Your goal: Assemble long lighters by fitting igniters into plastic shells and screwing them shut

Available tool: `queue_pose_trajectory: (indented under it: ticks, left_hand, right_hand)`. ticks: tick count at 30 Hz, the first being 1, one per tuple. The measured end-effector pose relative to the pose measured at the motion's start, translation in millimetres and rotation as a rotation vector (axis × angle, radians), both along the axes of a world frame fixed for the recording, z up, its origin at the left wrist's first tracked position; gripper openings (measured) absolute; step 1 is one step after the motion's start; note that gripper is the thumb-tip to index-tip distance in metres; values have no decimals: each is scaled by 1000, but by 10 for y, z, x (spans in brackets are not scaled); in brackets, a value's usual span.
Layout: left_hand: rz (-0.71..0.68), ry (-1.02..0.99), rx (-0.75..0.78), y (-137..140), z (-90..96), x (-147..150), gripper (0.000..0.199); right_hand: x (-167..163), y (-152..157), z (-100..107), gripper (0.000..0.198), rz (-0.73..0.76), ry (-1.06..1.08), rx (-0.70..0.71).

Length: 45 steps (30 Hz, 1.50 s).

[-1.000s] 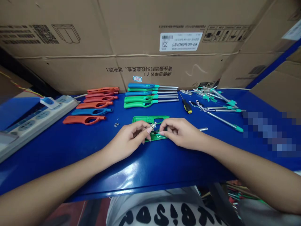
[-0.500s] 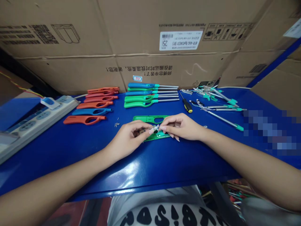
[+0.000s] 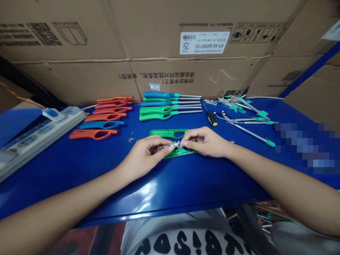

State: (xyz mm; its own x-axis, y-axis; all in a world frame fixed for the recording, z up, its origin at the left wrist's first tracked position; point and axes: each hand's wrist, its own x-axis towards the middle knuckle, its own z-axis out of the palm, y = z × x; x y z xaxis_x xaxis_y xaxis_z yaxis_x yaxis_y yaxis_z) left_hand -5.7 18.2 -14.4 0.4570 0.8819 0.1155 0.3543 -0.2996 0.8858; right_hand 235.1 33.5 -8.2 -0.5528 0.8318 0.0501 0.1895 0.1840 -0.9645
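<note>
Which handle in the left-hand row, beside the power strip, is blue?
The second-nearest handle, just behind the frontmost orange-red one; the four handles behind it are red or orange.
</note>
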Motion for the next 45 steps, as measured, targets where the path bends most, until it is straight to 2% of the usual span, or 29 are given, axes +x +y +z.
queue_pose_trajectory:
  ticks: [24,38,45]
  left_hand:
    - [-8,11,49,-45,31,24,20]
    - [78,-28,76,-80,39,67,19]
    - [74,-35,98,-85,14,70,20]
  right_hand:
    - [-25,-24,-55,28,-24,-58,55]
    - [-53,-80,-56,30,-69,-52,24]
    - [-96,-125,-103,36,-150,-3,19]
